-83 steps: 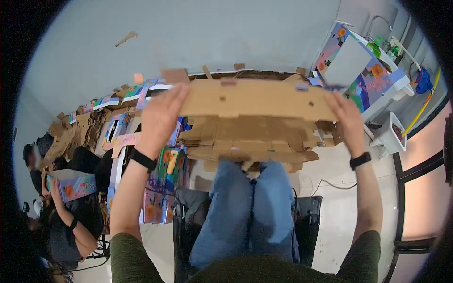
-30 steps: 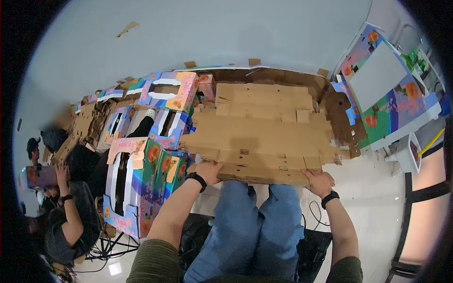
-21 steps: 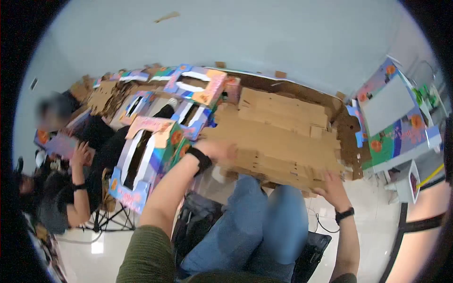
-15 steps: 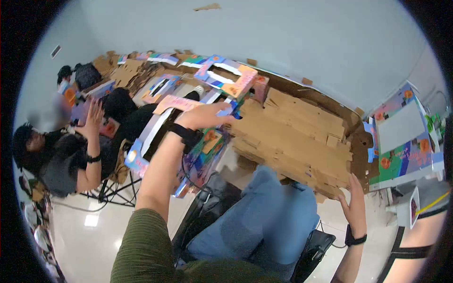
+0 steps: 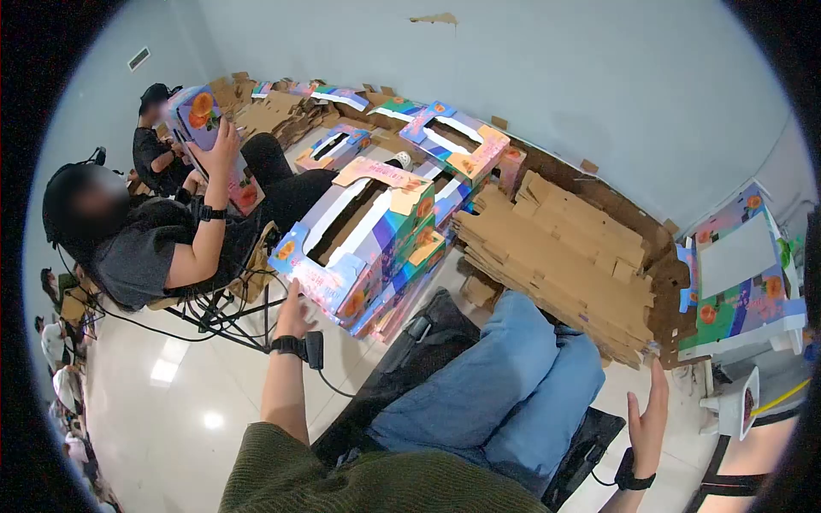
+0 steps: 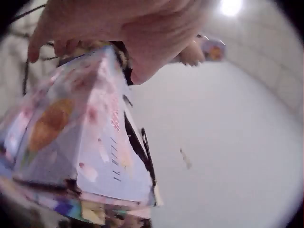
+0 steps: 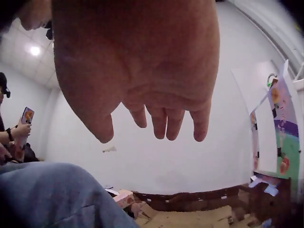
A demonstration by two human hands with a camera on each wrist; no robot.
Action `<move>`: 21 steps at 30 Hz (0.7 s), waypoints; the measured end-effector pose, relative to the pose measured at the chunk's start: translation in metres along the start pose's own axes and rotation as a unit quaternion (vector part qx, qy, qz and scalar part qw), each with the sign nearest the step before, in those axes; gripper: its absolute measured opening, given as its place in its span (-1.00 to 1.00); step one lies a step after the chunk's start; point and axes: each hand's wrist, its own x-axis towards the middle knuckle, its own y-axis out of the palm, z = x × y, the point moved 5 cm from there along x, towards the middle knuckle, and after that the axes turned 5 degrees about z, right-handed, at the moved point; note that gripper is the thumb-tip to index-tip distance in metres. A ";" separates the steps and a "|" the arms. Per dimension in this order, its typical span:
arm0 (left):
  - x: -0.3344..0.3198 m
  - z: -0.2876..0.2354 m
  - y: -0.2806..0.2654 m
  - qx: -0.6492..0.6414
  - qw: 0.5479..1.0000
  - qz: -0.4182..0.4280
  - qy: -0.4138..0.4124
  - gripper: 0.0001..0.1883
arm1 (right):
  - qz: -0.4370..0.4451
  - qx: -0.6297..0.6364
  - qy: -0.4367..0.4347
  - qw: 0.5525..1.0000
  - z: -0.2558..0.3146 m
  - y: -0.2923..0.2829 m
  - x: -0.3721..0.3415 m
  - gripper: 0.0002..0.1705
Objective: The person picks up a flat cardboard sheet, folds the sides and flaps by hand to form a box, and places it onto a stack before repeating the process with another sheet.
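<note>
Centrally, a printed carton point(image 5: 329, 286) with a long top opening stands left of the jeans-clad legs point(image 5: 479, 393). At its near corner is the open left hand point(image 5: 293, 318); contact is unclear. The right hand point(image 5: 648, 417), open and empty, hovers near stacked flattened cardboard point(image 5: 556, 256).

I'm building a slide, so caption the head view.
Left hand at a purple-pink printed cardboard box, open right hand near stacked flat brown cardboard sheets.
</note>
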 end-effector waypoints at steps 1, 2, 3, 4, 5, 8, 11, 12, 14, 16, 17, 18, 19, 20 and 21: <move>0.010 0.016 -0.006 -0.049 0.998 0.010 -0.023 0.09 | -0.001 0.002 -0.008 1.000 0.004 0.000 0.000 -0.14; 0.024 0.031 -0.005 -0.098 0.994 0.020 -0.045 0.08 | -0.003 0.004 -0.016 1.000 0.008 0.001 0.001 -0.14; 0.025 0.037 0.003 -0.146 0.986 0.031 -0.068 0.08 | -0.005 0.006 -0.023 1.000 0.012 0.001 0.001 -0.14; 0.026 0.038 0.006 -0.138 0.988 0.028 -0.066 0.01 | -0.007 0.006 -0.030 0.999 0.016 0.001 0.002 -0.15; 0.026 0.039 0.009 -0.123 0.990 0.048 -0.059 0.00 | -0.007 0.006 -0.038 0.999 0.019 0.002 0.002 -0.15; 0.000 0.023 0.035 -0.090 0.991 0.085 -0.045 -0.03 | -0.005 0.010 -0.045 0.999 0.028 0.005 -0.003 -0.15; 0.016 0.030 0.034 -0.084 0.991 0.093 -0.051 -0.07 | -0.004 0.018 -0.046 0.999 0.033 0.011 -0.008 -0.16; 0.034 0.037 0.028 -0.082 0.989 0.109 -0.059 -0.09 | -0.004 0.021 -0.044 0.999 0.033 0.013 -0.011 -0.16; 0.048 0.045 0.032 -0.092 0.985 0.130 -0.070 -0.15 | -0.001 0.026 -0.039 0.999 0.031 0.012 -0.012 -0.16; 0.047 0.043 0.042 -0.118 0.980 0.142 -0.073 -0.22 | 0.003 0.030 -0.033 0.999 0.030 0.011 -0.013 -0.16; 0.047 0.044 0.042 -0.125 0.982 0.129 -0.060 -0.25 | 0.002 0.028 -0.031 0.999 0.031 0.011 -0.016 -0.16; 0.035 0.038 0.051 -0.132 0.983 0.114 -0.048 -0.27 | 0.002 0.027 -0.029 0.999 0.031 0.010 -0.017 -0.16; 0.027 0.034 0.059 -0.140 0.985 0.100 -0.035 -0.30 | 0.002 0.025 -0.028 0.999 0.032 0.009 -0.018 -0.16; 0.021 0.026 0.071 -0.160 0.981 0.108 -0.027 -0.32 | -0.001 0.024 -0.031 0.999 0.031 0.009 -0.019 -0.16; 0.020 0.021 0.079 -0.180 0.976 0.117 -0.018 -0.35 | -0.005 0.022 -0.033 0.999 0.030 0.009 -0.020 -0.16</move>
